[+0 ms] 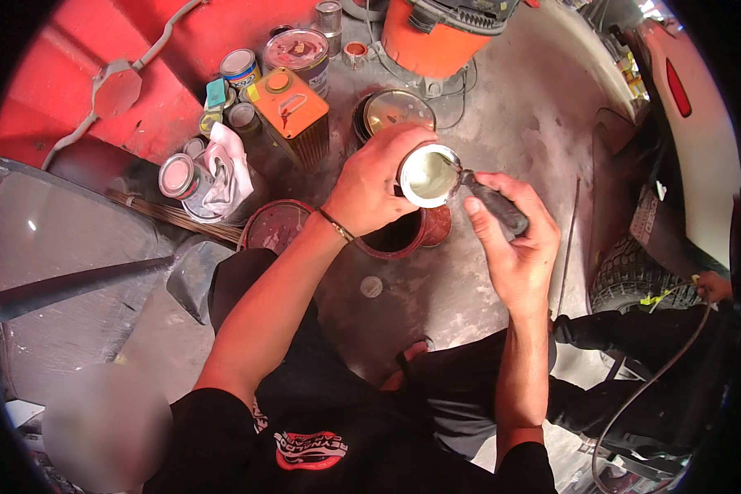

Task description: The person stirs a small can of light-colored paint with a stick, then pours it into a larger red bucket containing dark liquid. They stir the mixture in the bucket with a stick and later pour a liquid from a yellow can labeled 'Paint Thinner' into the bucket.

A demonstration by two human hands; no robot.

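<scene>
small open can [427, 175], tilted, dark-handled tool [494, 206] at rim

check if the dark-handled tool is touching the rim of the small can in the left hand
Touching. The head view shows the tool, gripped by the right hand, with its tip on the small can rim; the left hand wraps the can.

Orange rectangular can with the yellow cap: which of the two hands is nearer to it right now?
Left. The left hand, gripping the small round tin, sits just right of the orange rectangular can. The right hand, holding a dark-handled tool, is farther right, beyond the tin.
</scene>
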